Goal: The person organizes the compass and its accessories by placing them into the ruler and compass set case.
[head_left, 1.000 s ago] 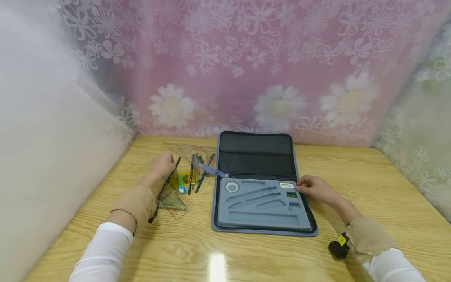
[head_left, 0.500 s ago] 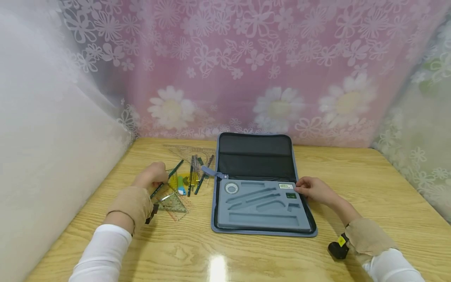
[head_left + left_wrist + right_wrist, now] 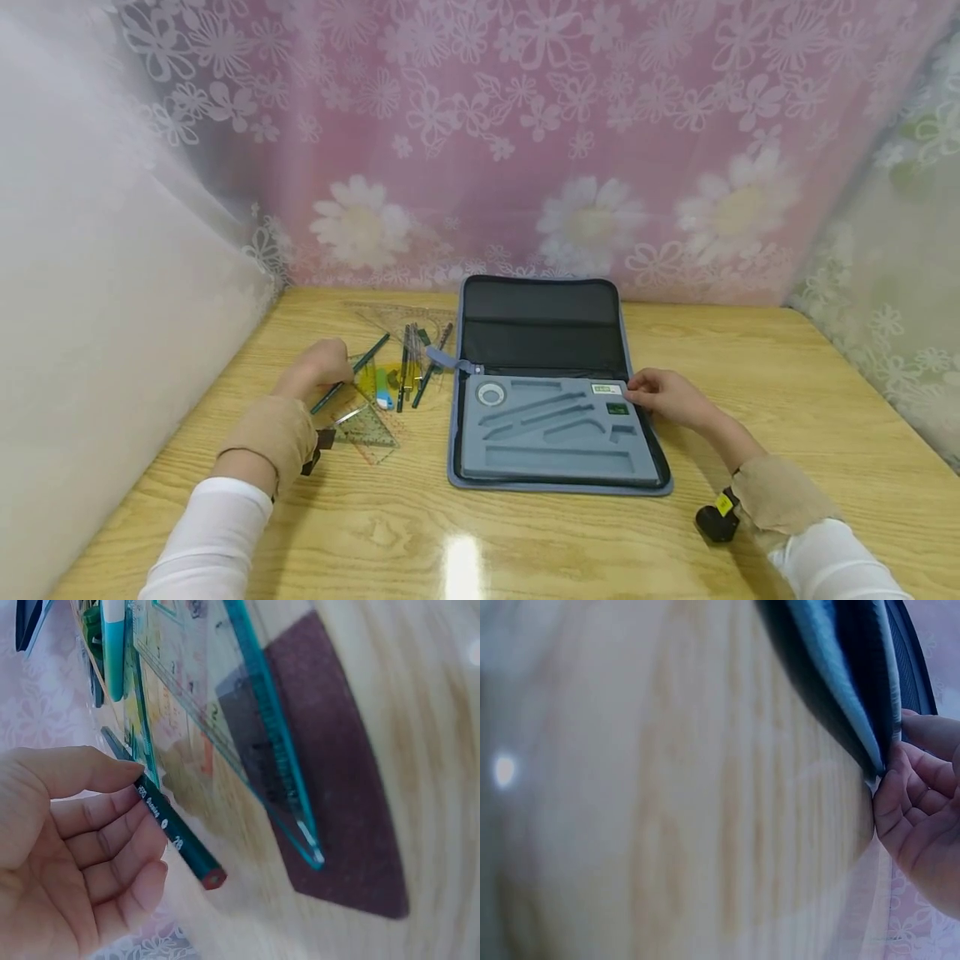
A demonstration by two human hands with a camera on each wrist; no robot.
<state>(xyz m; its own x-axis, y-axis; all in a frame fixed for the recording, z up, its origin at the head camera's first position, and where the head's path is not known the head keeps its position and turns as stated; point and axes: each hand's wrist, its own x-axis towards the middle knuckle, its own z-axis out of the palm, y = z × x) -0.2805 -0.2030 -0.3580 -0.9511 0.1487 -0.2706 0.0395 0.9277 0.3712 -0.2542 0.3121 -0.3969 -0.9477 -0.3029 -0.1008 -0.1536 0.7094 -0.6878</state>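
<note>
In the left wrist view a dark green 2B pencil (image 3: 180,838) is pinched between the thumb and fingers of my left hand (image 3: 321,364). It slants over the pile of drawing tools. Just beside the hand lie clear set squares (image 3: 363,427), with printed scales. The zip case (image 3: 547,315) lies unfolded to the right, its grey foam insert (image 3: 517,439) full of shaped hollows. A round white-ringed piece (image 3: 491,395), a white eraser (image 3: 606,389) and a small green piece (image 3: 617,409) sit in it. My right hand (image 3: 671,397) grips the case's right edge.
Between the left hand and the case lie several dark pencils (image 3: 425,379), a blue-and-green utility knife (image 3: 384,390) and a large clear triangle (image 3: 375,312). A blue strap (image 3: 447,359) sticks out from the case's left side. A floral curtain (image 3: 480,167) hangs behind the table.
My left hand has drawn back a little to the left, and more of the pencil shows beyond it. The right hand has stayed at the case's edge.
</note>
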